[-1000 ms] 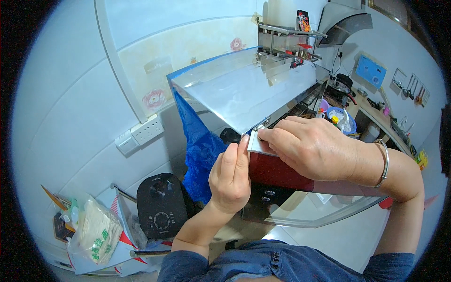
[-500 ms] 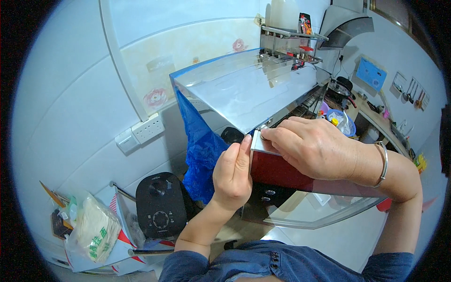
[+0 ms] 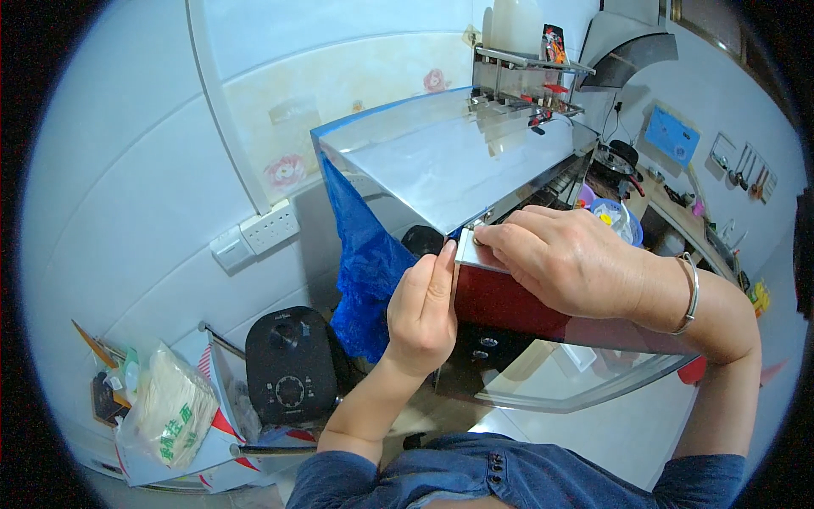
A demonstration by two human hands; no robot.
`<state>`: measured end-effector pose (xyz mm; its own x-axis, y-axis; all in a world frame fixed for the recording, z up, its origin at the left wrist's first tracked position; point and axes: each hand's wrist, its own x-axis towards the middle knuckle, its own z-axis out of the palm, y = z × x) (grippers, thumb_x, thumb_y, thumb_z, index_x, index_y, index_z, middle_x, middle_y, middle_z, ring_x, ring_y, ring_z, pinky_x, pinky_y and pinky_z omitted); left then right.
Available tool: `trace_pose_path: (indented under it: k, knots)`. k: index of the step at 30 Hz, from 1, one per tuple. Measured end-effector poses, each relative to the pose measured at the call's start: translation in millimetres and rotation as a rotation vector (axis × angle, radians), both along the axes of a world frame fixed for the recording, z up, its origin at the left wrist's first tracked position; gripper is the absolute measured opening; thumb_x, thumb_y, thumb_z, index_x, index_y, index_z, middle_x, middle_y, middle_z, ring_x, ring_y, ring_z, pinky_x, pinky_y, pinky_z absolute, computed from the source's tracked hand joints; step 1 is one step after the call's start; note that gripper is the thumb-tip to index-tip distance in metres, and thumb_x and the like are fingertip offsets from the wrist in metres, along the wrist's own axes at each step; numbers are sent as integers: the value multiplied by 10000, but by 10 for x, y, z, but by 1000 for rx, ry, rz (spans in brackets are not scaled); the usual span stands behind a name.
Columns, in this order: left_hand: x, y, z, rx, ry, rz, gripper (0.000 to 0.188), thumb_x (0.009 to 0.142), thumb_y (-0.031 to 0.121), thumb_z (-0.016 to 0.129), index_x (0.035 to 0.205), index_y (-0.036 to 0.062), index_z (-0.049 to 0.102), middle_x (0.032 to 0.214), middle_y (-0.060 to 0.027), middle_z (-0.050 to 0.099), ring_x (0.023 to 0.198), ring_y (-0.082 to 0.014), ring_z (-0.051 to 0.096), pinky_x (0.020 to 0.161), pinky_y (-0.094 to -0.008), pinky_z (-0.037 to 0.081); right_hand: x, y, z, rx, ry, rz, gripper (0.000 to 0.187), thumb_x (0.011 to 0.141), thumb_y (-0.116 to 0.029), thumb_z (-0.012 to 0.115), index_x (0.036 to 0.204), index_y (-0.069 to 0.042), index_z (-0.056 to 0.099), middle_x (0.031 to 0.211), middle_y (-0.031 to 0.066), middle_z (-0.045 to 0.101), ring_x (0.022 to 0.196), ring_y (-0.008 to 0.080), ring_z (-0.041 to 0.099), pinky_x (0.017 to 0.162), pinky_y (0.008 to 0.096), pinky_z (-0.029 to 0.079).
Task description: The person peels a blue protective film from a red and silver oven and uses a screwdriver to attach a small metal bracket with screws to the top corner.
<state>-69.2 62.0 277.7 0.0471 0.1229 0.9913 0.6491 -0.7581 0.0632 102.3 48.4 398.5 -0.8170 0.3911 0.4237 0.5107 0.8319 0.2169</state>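
Observation:
A shiny steel cabinet [image 3: 424,161] stands ahead, its door [image 3: 513,301] swung out toward me. The door has a dark red top panel, a pale metal edge and glass below. My left hand [image 3: 422,318] is closed at the door's near-left corner, its index finger and thumb pressed along the side edge. My right hand [image 3: 560,263] bends over the top edge, its fingers pinching at a small round metal piece [image 3: 480,238] at the corner by the cabinet. The fingertips partly cover that piece. A silver bangle [image 3: 691,293] circles my right wrist.
Blue plastic sheeting [image 3: 365,280] hangs at the cabinet's left side. Left of it stand a black appliance [image 3: 291,365] with a dial and a bag of noodles [image 3: 174,416]. A wall socket strip [image 3: 270,229] is behind. Rack [image 3: 530,64], basin [image 3: 623,222] and counter are farther right.
The view has shifted very slightly. Both hands stay at the same corner of the door, and my right fingers have barely moved on the small metal piece.

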Motion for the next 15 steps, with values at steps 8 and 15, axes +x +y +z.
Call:
trace_pose_path:
  k: [8, 15]
  knots:
    - [-23, -74, 70, -55, 77, 39, 347, 775, -93, 610, 1119, -133, 587, 949, -195, 567, 700, -264, 583, 606, -328, 499, 0, -30, 24, -61, 15, 4, 212, 792, -30, 613, 987, 35, 557, 772, 136, 604, 686, 296, 621, 602, 366, 515]
    - [-61, -62, 122, -62, 101, -1, 343, 795, -84, 609, 1131, -138, 571, 955, -193, 567, 707, -265, 588, 612, -330, 501, -4, -46, 47, -65, -2, -5, 220, 798, -30, 610, 1000, 37, 556, 777, 138, 604, 688, 296, 618, 604, 365, 515]
